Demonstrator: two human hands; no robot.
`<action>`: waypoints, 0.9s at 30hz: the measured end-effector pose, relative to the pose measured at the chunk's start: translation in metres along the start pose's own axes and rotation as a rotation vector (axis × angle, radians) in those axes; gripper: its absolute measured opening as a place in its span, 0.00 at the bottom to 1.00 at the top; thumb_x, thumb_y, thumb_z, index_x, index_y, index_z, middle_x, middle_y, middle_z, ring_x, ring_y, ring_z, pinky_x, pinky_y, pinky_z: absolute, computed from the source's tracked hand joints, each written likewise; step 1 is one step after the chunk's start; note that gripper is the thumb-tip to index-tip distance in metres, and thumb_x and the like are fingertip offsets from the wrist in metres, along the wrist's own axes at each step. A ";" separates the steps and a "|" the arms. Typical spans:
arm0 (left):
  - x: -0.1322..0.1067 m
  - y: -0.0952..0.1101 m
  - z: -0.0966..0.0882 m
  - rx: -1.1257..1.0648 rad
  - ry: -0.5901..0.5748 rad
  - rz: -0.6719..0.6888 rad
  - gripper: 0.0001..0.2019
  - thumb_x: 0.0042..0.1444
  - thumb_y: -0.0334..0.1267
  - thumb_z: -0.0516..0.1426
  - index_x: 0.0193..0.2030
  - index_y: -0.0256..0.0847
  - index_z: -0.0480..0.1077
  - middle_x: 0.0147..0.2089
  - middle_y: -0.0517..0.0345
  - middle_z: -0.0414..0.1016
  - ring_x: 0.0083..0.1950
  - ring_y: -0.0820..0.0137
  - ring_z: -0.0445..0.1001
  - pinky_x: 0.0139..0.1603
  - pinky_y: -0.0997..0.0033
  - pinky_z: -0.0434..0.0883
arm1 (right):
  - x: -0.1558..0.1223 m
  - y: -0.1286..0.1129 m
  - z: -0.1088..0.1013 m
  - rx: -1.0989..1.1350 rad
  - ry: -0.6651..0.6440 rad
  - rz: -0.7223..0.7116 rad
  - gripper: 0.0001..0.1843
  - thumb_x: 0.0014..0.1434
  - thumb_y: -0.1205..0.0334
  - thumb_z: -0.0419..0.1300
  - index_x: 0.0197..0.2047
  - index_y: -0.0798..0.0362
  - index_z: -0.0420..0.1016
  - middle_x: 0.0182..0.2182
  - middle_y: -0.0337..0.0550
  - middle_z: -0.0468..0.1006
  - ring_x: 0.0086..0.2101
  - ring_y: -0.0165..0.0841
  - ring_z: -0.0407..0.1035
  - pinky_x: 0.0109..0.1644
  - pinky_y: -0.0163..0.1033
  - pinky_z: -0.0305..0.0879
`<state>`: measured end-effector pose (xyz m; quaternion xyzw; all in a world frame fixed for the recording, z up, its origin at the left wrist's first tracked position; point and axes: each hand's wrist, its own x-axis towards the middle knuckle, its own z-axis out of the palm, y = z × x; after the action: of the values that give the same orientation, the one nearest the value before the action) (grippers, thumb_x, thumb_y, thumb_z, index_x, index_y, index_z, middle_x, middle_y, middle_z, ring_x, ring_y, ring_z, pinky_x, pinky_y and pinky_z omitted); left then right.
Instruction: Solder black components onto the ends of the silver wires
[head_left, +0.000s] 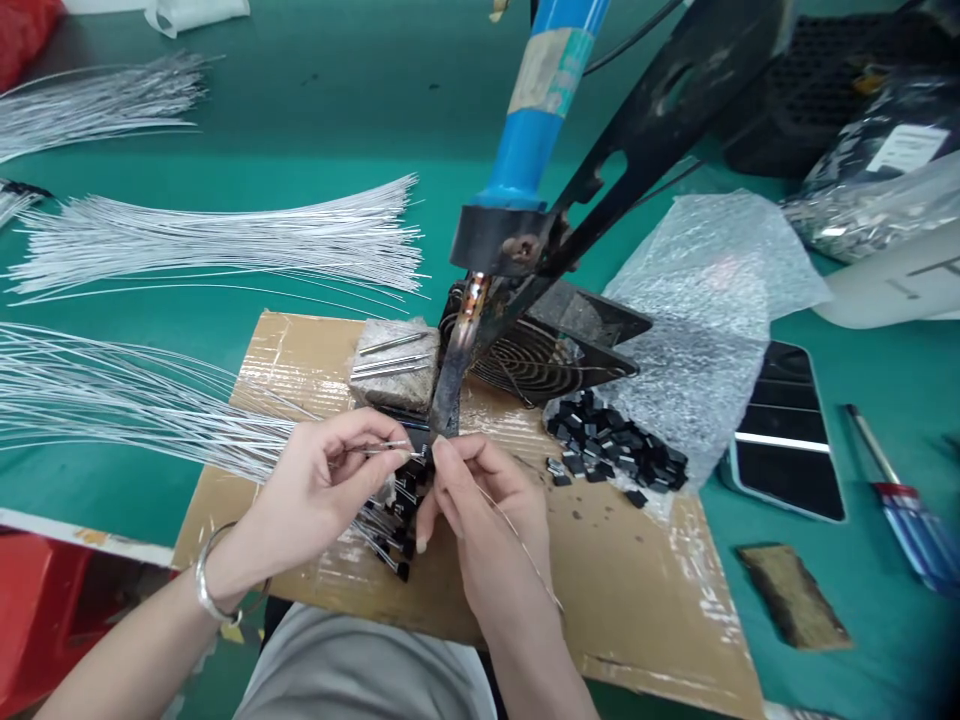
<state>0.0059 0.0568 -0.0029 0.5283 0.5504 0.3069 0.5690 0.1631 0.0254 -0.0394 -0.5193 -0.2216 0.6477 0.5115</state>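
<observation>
My left hand (315, 490) pinches a thin wire just below the soldering iron, its fingertips close to the iron's dark tip (448, 400). Between the thumb and fingers of my right hand (491, 520) is a strand of solder wire (525, 550), trailing back over the hand to the wrist. Both sets of fingertips nearly meet beside the tip. The iron's blue handle (525, 150) is clamped point-down in a black metal bracket (637, 130). Under my hands lie wires ending in small black connectors (403, 500), partly covered by my fingers.
Cardboard (637, 600) covers the green table (315, 170). A grey block (394, 360) bears several metal pins. Behind the iron sits a round-grilled fan (540, 355). Loose black connectors (615, 445) lie on bubble wrap (712, 270). Bundled wires (225, 240), a phone (787, 430) and a screwdriver (915, 530) flank them.
</observation>
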 end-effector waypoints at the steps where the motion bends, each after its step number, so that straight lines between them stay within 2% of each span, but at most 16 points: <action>1: -0.001 -0.001 -0.001 0.018 0.018 0.020 0.06 0.61 0.40 0.67 0.39 0.40 0.81 0.33 0.54 0.80 0.33 0.67 0.73 0.31 0.71 0.66 | 0.000 0.000 0.000 -0.009 -0.005 0.007 0.24 0.59 0.43 0.73 0.29 0.52 0.72 0.14 0.27 0.67 0.13 0.24 0.67 0.21 0.27 0.58; 6: -0.003 -0.007 -0.005 0.098 0.061 0.085 0.05 0.60 0.40 0.68 0.39 0.42 0.83 0.32 0.55 0.81 0.31 0.67 0.72 0.29 0.71 0.64 | -0.001 -0.002 -0.002 -0.029 -0.015 0.056 0.24 0.59 0.41 0.73 0.30 0.53 0.73 0.13 0.26 0.65 0.13 0.23 0.66 0.21 0.27 0.54; 11: -0.003 -0.006 -0.003 0.147 0.013 0.076 0.07 0.64 0.41 0.65 0.39 0.41 0.80 0.33 0.55 0.80 0.30 0.69 0.70 0.28 0.72 0.61 | -0.001 -0.002 -0.002 -0.014 -0.010 0.058 0.25 0.57 0.40 0.73 0.29 0.53 0.73 0.13 0.23 0.60 0.12 0.23 0.64 0.19 0.26 0.53; 19: -0.003 0.002 0.004 0.012 -0.051 -0.019 0.08 0.66 0.40 0.60 0.38 0.39 0.75 0.27 0.61 0.72 0.27 0.73 0.63 0.28 0.75 0.59 | -0.002 -0.002 0.001 -0.003 0.061 0.044 0.25 0.54 0.41 0.76 0.30 0.53 0.74 0.14 0.27 0.67 0.13 0.23 0.66 0.20 0.26 0.54; 27: 0.000 0.002 0.003 -0.045 -0.058 -0.014 0.08 0.65 0.41 0.62 0.39 0.39 0.75 0.27 0.61 0.72 0.27 0.74 0.62 0.27 0.75 0.58 | -0.001 -0.003 0.002 0.005 0.050 0.033 0.25 0.54 0.41 0.76 0.29 0.52 0.73 0.14 0.26 0.66 0.12 0.24 0.67 0.18 0.27 0.55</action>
<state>0.0095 0.0560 -0.0014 0.5202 0.5303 0.2997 0.5987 0.1621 0.0257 -0.0359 -0.5377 -0.1982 0.6435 0.5074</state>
